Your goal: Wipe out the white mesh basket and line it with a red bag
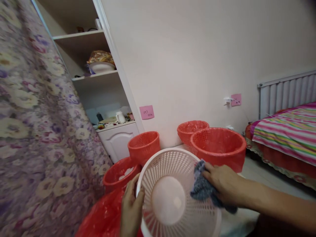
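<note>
Here, one white basket, four red baskets

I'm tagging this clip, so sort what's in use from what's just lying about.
In use:
- white perforated plastic basket, gripped at its rim by the left hand
- grey-blue cloth pressed on it by the right hand

Lying about:
- red plastic baskets
- pink sticky note
- striped bedcover

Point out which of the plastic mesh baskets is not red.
The white plastic mesh basket, held at its rim by the left hand while the right hand presses a grey-blue cloth inside. All others are red.
</note>
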A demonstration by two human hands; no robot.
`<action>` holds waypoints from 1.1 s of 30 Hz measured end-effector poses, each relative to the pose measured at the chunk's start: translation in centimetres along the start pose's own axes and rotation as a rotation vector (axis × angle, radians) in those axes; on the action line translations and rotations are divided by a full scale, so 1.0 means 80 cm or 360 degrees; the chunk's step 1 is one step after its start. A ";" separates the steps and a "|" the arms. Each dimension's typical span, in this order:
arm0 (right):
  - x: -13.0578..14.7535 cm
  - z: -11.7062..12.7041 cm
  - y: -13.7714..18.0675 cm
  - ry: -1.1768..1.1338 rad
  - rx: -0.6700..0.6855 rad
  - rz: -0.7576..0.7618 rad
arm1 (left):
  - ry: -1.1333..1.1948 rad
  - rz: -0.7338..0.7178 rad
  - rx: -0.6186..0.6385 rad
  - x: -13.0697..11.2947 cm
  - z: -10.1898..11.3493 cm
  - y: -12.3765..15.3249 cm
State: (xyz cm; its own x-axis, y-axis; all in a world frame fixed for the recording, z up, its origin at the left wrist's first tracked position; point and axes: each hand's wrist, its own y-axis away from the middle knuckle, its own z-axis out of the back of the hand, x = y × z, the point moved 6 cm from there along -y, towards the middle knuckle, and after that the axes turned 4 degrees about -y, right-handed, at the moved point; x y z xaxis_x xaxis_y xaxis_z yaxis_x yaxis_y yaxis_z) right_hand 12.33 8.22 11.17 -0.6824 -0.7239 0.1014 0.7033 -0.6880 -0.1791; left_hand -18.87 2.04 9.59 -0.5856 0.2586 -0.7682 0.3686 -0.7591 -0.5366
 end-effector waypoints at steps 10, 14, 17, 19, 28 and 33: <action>0.039 0.017 -0.069 -0.2028 -0.0253 0.0283 | -0.0209 -0.0050 0.0005 -0.056 -0.022 0.021; 0.049 0.024 -0.105 -0.2363 -0.0897 0.0197 | -0.0108 0.0037 -0.0013 -0.053 -0.025 0.024; 0.106 -0.004 -0.102 -0.2529 -0.0463 0.0457 | 0.0073 0.0078 -0.0027 -0.041 -0.024 0.026; 0.135 -0.032 -0.080 -0.2553 0.0077 0.0568 | 0.0181 0.0085 -0.0014 -0.034 -0.021 0.026; 0.072 -0.050 -0.054 -0.0319 -0.0026 0.0549 | -0.0176 0.0028 0.0019 -0.044 -0.019 0.020; 0.109 -0.092 -0.118 -0.0095 -0.0277 0.0933 | -0.0222 -0.0085 0.0163 -0.052 -0.040 0.025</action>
State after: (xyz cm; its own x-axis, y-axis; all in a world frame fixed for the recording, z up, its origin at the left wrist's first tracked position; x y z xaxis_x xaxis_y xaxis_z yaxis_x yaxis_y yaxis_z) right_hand -1.77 8.78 6.56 -0.1759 -0.9844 -0.0086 0.9118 -0.1596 -0.3784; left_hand -13.41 1.34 10.58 -0.6994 0.2204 -0.6799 0.2631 -0.8051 -0.5316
